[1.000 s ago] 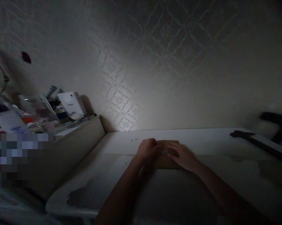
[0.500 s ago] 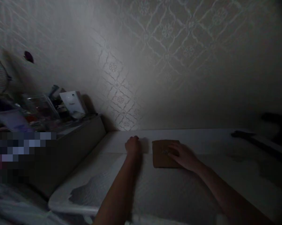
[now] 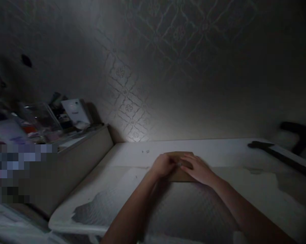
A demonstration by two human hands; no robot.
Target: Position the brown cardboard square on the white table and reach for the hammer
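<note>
A flat brown square piece (image 3: 185, 176) lies on the white table (image 3: 122, 154), partly covered by both hands. My left hand (image 3: 164, 165) is over its left side, fingers bent together and pointing at its middle; whether they pinch something is too dark to tell. Resting on the right side of the square, my right hand (image 3: 197, 167) has its thumb and fingers apart. Small shiny bits (image 3: 179, 164) show between the two hands on the brown surface. A few tiny pieces (image 3: 147, 151) lie on the table behind my left hand.
On the left, a raised cabinet (image 3: 84, 159) carries a white box (image 3: 75, 110), a clear container (image 3: 41, 117) and clutter. A dark, long-handled object (image 3: 277, 152) lies at the right. Behind the table stands a patterned wall (image 3: 193, 84).
My left hand has moved right, from the table behind to the brown square, uncovering tiny pieces where it was. My right hand has stayed almost in place. The picture is darker at the top.
</note>
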